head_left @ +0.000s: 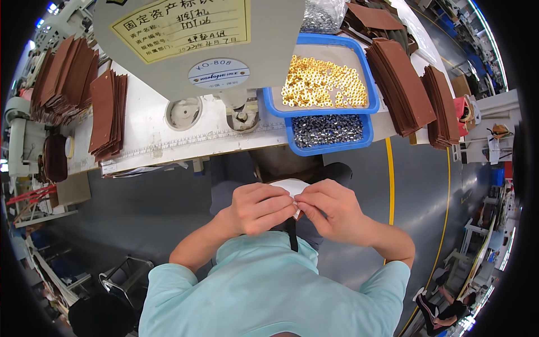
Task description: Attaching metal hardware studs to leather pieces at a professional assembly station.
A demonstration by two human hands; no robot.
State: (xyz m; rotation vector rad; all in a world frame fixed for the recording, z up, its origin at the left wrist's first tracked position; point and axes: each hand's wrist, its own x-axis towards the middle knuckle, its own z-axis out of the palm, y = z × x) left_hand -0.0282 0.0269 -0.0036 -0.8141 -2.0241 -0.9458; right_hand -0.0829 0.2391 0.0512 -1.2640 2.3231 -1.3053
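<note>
My left hand (259, 209) and my right hand (332, 210) meet in front of my body, just below the table's edge. Both pinch a small piece with a white face (289, 185) and a little brown at its edge. Fingers cover most of it, so its full shape is hidden. The fingertips of the two hands nearly touch at its near side. Beyond my hands, on the table, stands the grey head of a machine (168, 73) with a yellow label (182, 29). Its lower metal part (242, 115) is over the tabletop.
Right of the machine, a blue tray (373, 84) holds gold eyelets; a lower blue tray (368, 133) holds small silvery parts. Brown leather-like panels are stacked at right (400, 84) and left (106, 115). A yellow floor line (391, 185) runs right of me. Someone sits far right.
</note>
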